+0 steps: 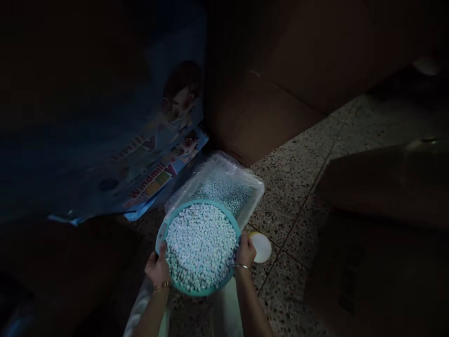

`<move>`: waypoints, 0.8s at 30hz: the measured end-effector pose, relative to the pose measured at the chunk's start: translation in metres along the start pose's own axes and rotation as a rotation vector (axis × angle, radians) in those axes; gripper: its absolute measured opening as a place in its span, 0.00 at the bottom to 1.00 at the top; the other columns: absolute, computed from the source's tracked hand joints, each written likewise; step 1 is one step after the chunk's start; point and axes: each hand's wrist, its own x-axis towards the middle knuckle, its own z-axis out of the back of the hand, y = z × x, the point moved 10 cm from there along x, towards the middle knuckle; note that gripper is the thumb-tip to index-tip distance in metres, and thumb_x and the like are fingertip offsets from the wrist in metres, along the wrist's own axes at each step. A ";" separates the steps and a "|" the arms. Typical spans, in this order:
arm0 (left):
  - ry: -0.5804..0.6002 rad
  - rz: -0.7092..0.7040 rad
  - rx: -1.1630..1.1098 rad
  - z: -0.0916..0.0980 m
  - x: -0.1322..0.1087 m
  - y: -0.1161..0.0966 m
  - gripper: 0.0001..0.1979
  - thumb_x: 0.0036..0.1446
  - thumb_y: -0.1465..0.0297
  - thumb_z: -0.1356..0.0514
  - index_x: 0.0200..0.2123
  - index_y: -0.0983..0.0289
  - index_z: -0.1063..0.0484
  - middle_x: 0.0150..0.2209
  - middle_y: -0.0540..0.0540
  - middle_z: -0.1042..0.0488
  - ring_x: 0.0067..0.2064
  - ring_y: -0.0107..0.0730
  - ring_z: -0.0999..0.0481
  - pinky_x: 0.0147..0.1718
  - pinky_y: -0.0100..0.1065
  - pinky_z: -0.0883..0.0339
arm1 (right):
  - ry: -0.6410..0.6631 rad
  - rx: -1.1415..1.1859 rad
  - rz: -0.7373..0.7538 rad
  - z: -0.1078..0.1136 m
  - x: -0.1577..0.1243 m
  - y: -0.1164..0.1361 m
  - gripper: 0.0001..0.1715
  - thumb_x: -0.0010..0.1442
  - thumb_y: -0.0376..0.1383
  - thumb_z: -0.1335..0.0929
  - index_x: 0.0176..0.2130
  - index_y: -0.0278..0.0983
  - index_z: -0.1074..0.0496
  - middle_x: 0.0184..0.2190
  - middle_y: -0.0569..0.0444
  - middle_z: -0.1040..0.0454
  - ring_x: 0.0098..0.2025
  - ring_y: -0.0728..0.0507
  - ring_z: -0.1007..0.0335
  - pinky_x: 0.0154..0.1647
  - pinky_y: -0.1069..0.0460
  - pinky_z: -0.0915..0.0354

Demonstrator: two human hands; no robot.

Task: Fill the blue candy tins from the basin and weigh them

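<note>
Head view, dim light. One speckled floor (294, 182) runs under and right of the turquoise basin (196, 292). One large brown carton (270, 117) stands beyond the basin; at least one more, a dark carton (379, 262), lies well to its right. Blue printed packs (157, 182), at least two, upper left of it, lettered "Windmill". Two pale trouser legs (228, 309) below it. One plastic-lined tray (258, 196) just beyond, part-filled with small bluish pellets (224, 194); basin overlaps its near end, contact unclear. Basin: one, full of pale beads (199, 243), too many to count. Two hands: left hand (157, 270) closed on its left rim, right hand (246, 251) gripping its right rim. One white round container (262, 248), just right of it. Two wrist bands: one bracelet (163, 284) left, one bangle (240, 266) right.
</note>
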 end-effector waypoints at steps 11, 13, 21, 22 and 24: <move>-0.203 0.337 -0.035 0.106 -0.029 0.129 0.18 0.34 0.59 0.30 0.28 0.63 0.26 0.24 0.53 0.25 0.32 0.43 0.25 0.35 0.46 0.30 | 0.177 -0.113 0.106 -0.025 -0.028 -0.054 0.29 0.48 0.59 0.35 0.23 0.36 0.29 0.22 0.50 0.27 0.29 0.42 0.36 0.31 0.49 0.38; -0.166 0.356 -0.070 0.101 -0.030 0.142 0.21 0.35 0.57 0.30 0.31 0.64 0.26 0.26 0.54 0.23 0.31 0.40 0.24 0.34 0.44 0.29 | 0.195 -0.149 0.142 -0.031 -0.023 -0.053 0.30 0.48 0.60 0.36 0.23 0.36 0.30 0.22 0.50 0.27 0.30 0.43 0.37 0.31 0.49 0.38; -0.103 0.299 -0.152 0.087 -0.034 0.142 0.24 0.39 0.53 0.33 0.33 0.66 0.24 0.29 0.55 0.22 0.31 0.35 0.24 0.34 0.38 0.28 | 0.177 -0.236 0.306 -0.038 -0.032 -0.026 0.36 0.55 0.60 0.43 0.32 0.33 0.27 0.33 0.39 0.24 0.37 0.38 0.32 0.41 0.45 0.36; -0.105 0.291 -0.145 0.088 -0.034 0.142 0.24 0.38 0.53 0.33 0.33 0.67 0.23 0.29 0.55 0.23 0.31 0.35 0.25 0.34 0.38 0.28 | 0.148 -0.251 0.337 -0.036 -0.039 -0.023 0.37 0.57 0.59 0.43 0.36 0.32 0.26 0.38 0.36 0.24 0.42 0.35 0.32 0.45 0.43 0.37; -0.119 0.279 -0.121 0.090 -0.032 0.141 0.25 0.38 0.52 0.33 0.33 0.67 0.24 0.28 0.54 0.23 0.31 0.36 0.25 0.34 0.39 0.29 | 0.098 -0.326 0.431 -0.036 -0.059 -0.014 0.37 0.60 0.57 0.43 0.49 0.31 0.28 0.51 0.32 0.29 0.54 0.32 0.37 0.55 0.39 0.43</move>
